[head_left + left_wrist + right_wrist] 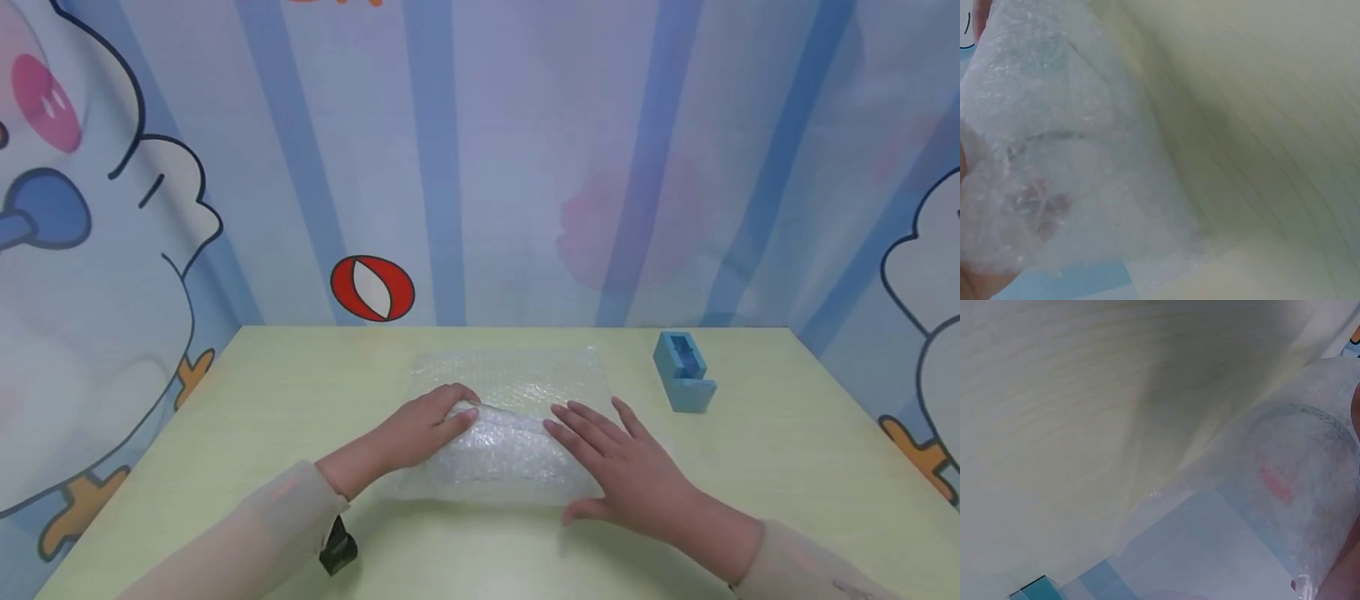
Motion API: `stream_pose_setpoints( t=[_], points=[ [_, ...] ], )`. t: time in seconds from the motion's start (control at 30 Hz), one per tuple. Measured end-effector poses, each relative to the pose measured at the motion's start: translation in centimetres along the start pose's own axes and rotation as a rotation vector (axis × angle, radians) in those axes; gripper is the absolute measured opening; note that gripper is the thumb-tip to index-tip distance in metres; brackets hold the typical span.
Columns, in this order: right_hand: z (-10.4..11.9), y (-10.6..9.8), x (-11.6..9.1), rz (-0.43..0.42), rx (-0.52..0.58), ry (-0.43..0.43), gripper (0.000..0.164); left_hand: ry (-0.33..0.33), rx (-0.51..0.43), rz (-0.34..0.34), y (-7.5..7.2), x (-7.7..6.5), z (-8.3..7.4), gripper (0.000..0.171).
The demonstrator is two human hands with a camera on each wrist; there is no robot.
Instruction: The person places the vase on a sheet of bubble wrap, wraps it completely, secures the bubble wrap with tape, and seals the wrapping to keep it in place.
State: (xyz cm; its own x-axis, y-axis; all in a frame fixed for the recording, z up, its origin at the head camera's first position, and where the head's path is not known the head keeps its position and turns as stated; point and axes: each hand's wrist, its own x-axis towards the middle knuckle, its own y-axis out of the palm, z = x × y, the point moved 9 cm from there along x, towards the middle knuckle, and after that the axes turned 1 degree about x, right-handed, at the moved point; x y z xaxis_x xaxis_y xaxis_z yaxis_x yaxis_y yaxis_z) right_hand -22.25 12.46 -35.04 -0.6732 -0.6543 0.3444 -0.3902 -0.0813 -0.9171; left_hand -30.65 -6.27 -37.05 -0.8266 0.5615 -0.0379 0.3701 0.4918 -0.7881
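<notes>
A sheet of clear bubble wrap (517,454) lies on the table in front of me, its near part folded up over something bulky. Through the plastic, a curved rim shows in the left wrist view and a rounded outline in the right wrist view; the wrapped thing's kind is hidden. My left hand (420,425) pinches the left end of the fold between thumb and fingers. On the right end, my right hand (626,471) rests its straight, spread fingertips along the fold, thumb near the front edge of the wrap.
A blue tape dispenser (686,375) stands on the pale yellow table (750,467), back right of the bubble wrap. Behind the table rises a printed cloth backdrop (510,167) with blue stripes. A small black block (339,548) shows beneath the left sleeve.
</notes>
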Motion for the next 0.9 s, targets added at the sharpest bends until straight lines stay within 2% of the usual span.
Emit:
stream_pose_setpoints(
  t=[0.33,0.67,0.9],
  points=[
    [-0.7,1.1,0.3,0.161,0.123,0.084,0.095,-0.005,0.032,0.041,0.1,0.9,-0.2,0.04],
    [-0.7,1.3,0.7,0.147,0.117,0.087,0.099,-0.019,0.033,0.064,0.0,1.4,-0.5,0.039],
    [-0.7,1.8,1.3,0.19,0.151,0.091,0.104,-0.034,0.013,0.071,0.1,1.7,-0.2,0.041]
  ],
)
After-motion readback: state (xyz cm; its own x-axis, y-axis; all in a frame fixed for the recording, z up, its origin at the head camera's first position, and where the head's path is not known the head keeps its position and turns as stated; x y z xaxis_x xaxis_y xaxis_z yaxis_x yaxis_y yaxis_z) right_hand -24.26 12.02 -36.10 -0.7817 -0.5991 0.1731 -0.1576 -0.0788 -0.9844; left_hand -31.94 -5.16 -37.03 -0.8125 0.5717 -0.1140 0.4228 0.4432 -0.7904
